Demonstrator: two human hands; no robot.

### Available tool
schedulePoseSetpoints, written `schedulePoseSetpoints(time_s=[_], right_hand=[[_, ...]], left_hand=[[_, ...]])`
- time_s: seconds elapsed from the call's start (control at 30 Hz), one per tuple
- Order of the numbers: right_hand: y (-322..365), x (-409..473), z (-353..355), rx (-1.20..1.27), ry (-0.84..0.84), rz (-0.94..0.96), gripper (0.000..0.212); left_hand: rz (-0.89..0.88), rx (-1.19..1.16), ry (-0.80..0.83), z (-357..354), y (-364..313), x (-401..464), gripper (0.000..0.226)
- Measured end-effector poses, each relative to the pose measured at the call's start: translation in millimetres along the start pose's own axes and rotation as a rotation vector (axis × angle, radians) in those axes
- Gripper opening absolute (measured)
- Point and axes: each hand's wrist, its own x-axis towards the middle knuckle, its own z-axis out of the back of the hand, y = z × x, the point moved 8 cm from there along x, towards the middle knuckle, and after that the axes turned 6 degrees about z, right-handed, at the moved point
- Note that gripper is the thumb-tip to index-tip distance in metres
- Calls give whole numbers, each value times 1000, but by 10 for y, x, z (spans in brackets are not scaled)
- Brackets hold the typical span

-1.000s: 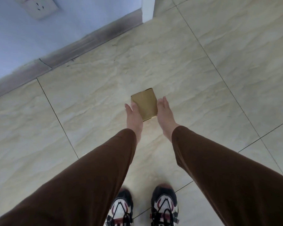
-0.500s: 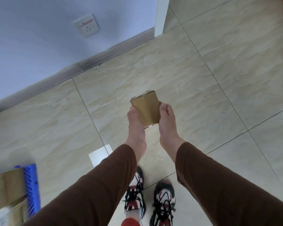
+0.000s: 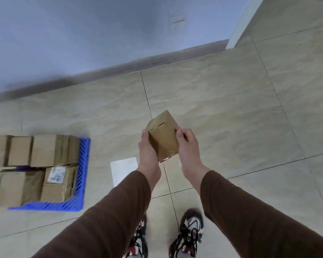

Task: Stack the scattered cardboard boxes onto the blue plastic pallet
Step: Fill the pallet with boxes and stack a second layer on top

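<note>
A small brown cardboard box (image 3: pixel 163 138) is held up in the air between both hands, tilted with one corner pointing away from me. My left hand (image 3: pixel 147 151) grips its left side and my right hand (image 3: pixel 186 146) grips its right side. At the left lies the blue plastic pallet (image 3: pixel 81 175), only its right corner showing. Several cardboard boxes (image 3: pixel 43 149) are stacked on it, one with a white label (image 3: pixel 56 175). The pallet is apart from my hands, to their left.
A white sheet of paper (image 3: pixel 123 170) lies on the tiled floor between the pallet and my left arm. My two shoes (image 3: pixel 189 233) stand at the bottom. A blue-grey wall with a socket (image 3: pixel 177 24) and a dark skirting board runs across the top.
The box has come up off the floor, held in both hands. The view has swung left, bringing the pallet and its boxes into sight. My feet have shifted.
</note>
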Motion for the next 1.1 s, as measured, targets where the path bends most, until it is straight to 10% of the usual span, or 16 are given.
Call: schedulePoseSetpoints(time_s=[0.57, 1.1], right_hand=[[-1744, -2274, -3373, 58, 155, -422, 31], [-2147, -2464, -4096, -151, 97, -276, 54]], left_hand=[[0, -92, -270, 4511, -416, -346, 36], [108, -91, -46, 5323, -271, 86, 66]])
